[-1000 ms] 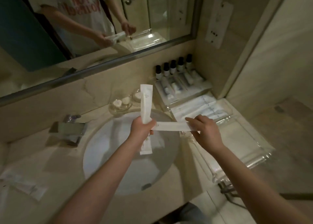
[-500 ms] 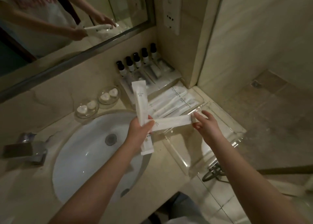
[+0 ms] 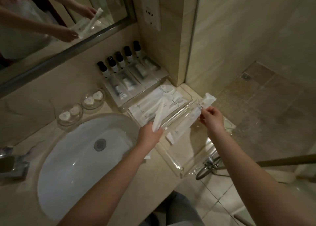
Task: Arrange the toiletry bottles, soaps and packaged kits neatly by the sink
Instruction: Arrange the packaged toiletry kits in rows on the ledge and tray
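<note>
Moved right since earlier: left hand (image 3: 150,135), right hand (image 3: 212,118), off sink (image 3: 68,174); two packets no longer cross. Centre left: two glass dishes (image 3: 68,124) with small soaps (image 3: 65,115), just above sink. Upper centre: five dark-capped bottles (image 3: 119,59) in row by wall. Centre: left hand grips thin white packet (image 3: 158,118), tip over flat packets (image 3: 172,99). Right of centre: right hand pinches long white packet (image 3: 181,130), slanted over clear tray (image 3: 188,157) on counter (image 3: 153,183).
</note>
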`<state>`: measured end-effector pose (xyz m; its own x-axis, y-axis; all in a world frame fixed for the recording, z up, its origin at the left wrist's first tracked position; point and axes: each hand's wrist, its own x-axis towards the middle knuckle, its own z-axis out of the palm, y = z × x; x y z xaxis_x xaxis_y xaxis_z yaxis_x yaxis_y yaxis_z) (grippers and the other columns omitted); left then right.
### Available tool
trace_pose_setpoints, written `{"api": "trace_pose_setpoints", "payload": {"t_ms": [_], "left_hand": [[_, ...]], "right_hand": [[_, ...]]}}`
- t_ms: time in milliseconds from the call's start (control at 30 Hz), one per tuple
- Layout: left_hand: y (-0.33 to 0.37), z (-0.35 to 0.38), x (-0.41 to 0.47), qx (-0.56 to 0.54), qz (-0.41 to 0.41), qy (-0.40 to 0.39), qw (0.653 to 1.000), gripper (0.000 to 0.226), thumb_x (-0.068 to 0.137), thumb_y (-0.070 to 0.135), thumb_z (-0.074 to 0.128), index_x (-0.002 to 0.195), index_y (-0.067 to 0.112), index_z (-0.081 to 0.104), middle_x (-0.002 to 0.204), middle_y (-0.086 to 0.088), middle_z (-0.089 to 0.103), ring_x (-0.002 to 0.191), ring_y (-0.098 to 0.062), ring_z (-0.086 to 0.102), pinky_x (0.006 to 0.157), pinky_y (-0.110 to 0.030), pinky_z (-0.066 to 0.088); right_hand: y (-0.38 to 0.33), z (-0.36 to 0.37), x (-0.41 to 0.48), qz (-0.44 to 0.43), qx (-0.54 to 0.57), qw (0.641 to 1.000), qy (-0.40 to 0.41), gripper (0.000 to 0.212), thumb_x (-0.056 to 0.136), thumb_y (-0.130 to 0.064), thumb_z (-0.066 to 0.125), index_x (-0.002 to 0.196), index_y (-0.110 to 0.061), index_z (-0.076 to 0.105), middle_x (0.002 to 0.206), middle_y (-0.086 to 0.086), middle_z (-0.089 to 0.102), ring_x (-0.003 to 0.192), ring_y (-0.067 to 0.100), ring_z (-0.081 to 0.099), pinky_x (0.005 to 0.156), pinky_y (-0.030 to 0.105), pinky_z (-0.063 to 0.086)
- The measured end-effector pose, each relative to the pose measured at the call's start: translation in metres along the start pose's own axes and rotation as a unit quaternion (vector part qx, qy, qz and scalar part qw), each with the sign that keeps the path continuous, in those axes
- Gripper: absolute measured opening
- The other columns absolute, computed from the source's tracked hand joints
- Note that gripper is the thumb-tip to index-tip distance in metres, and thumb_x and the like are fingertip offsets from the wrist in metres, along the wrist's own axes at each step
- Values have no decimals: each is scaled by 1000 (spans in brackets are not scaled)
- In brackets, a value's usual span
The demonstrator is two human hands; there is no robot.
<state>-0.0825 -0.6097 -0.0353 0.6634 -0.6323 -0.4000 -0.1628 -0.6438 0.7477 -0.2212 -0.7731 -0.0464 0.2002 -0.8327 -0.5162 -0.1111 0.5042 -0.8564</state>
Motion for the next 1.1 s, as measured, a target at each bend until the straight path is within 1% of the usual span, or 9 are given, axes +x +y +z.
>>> {"api": "trace_pose_setpoints", "payload": {"t_ms": [100, 233, 333, 400, 533, 633, 767, 933, 1100], "left_hand": [[-4, -4, 0, -1, 2, 5, 1000, 19, 91, 21, 55, 105, 11, 59, 68, 6, 53, 55, -8, 54, 37, -6, 38], [-14, -5, -1, 7, -2, -12, 1000, 24, 94, 24, 50, 110, 8, 57, 70, 2, 54, 54, -11, 53, 43, -14, 43], [-15, -7, 0, 4, 1, -9, 1000, 26, 94, 22, 48, 113, 6, 55, 75, 1, 54, 54, -11, 53, 42, -11, 42], [-12, -9, 0, -12, 3, -19, 1000, 26, 94, 21, 47, 114, 5, 54, 73, 3, 52, 55, -11, 53, 42, -11, 43], [1, -13, 0, -44, -15, -57, 997, 22, 94, 21, 47, 110, 9, 56, 74, 3, 55, 53, -12, 56, 50, -21, 47], [16, -16, 0, -70, -5, -130, 989, 14, 92, 21, 50, 95, 13, 61, 73, 1, 59, 49, -11, 58, 61, -33, 53], [42, -13, -5, -103, 6, -230, 968, 12, 90, 19, 55, 85, 14, 64, 62, 2, 62, 50, -14, 61, 50, -23, 49], [40, -10, 2, -102, -15, -247, 963, 6, 88, 16, 60, 83, 13, 61, 74, -6, 66, 52, -13, 65, 57, -28, 52], [24, -23, 17, -231, -101, -3, 968, 35, 84, 21, 66, 114, 6, 56, 104, -13, 66, 68, -17, 66, 57, -25, 54]], "right_hand": [[21, 2, 5, 29, -16, 999, 36, 26, 90, -5, 54, 70, -18, 44, 63, 4, 49, 54, 17, 52, 60, 32, 53], [42, 18, 5, 73, -11, 997, 22, 20, 89, -6, 56, 74, -14, 46, 63, 7, 52, 54, 23, 56, 81, 50, 55], [42, 28, 3, 35, -126, 990, 55, 14, 84, -11, 60, 74, -13, 51, 67, 5, 59, 66, 25, 59, 74, 40, 53], [35, 29, -1, 4, -251, 966, 69, 13, 83, -17, 63, 83, -11, 51, 80, 4, 56, 76, 24, 53, 68, 32, 41], [21, 26, -10, -58, -320, 940, 98, 34, 85, -28, 63, 107, -8, 47, 88, 4, 52, 78, 24, 50, 67, 29, 34], [4, 29, -22, -130, -211, 969, -3, 32, 88, -35, 60, 112, -17, 49, 85, 0, 54, 72, 17, 56, 61, 28, 40], [-26, 32, -35, -53, -66, 971, -223, 14, 90, -28, 60, 96, -16, 60, 87, 1, 62, 77, 16, 61, 66, 29, 50], [-49, 26, -31, -81, -2, 989, -120, 6, 89, -15, 60, 83, -15, 60, 76, 1, 63, 67, 15, 60, 62, 28, 48], [-44, 5, -28, -27, 105, 994, -10, 8, 86, -14, 63, 79, -15, 58, 77, 1, 62, 71, 14, 62, 58, 21, 52]]}}
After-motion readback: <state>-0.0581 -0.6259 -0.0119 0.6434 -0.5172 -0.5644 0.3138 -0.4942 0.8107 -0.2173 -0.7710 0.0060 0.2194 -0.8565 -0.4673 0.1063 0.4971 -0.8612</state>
